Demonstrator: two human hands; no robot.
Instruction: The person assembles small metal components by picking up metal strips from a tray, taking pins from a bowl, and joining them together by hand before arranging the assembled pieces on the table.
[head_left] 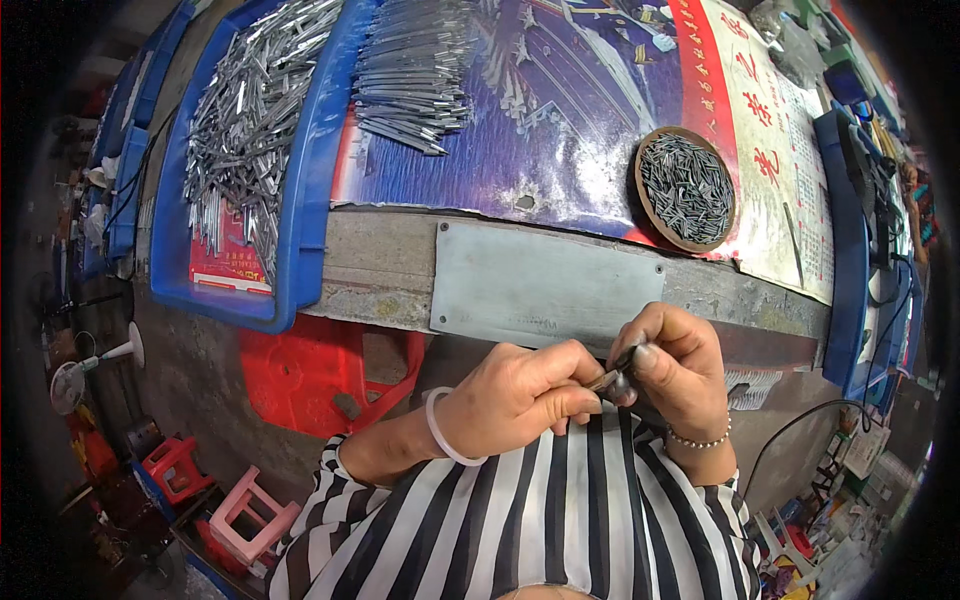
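Workbench (375,265), head view: its grey, worn front edge runs across the middle, with a blue, red and cream printed sheet (570,165) covering the surface behind. One flat metal plate (545,285) lies on the front edge, with fasteners at its corners.

Left hand (522,395): positioned in front of the plate, near the striped shirt (520,500). Thumb and index finger are pinched together on a small slim piece (603,381), which points toward the right hand (675,365).

Right hand: thumb and fingers are closed around a small dark item (626,357) directly beside the slim piece. Whether these are one part or two cannot be determined; the fingers cover most of both.

Blue tray (310,210): located at the left of the bench, holding loose silvery metal strips (255,110). Further strips (415,85) lie stacked on the printed sheet, just right of the tray.

Round bowl (644,205): located on the sheet at the right, filled with short, dark metal pieces (687,185).

Red plastic stool (290,385): located below the bench edge, beneath the blue tray.
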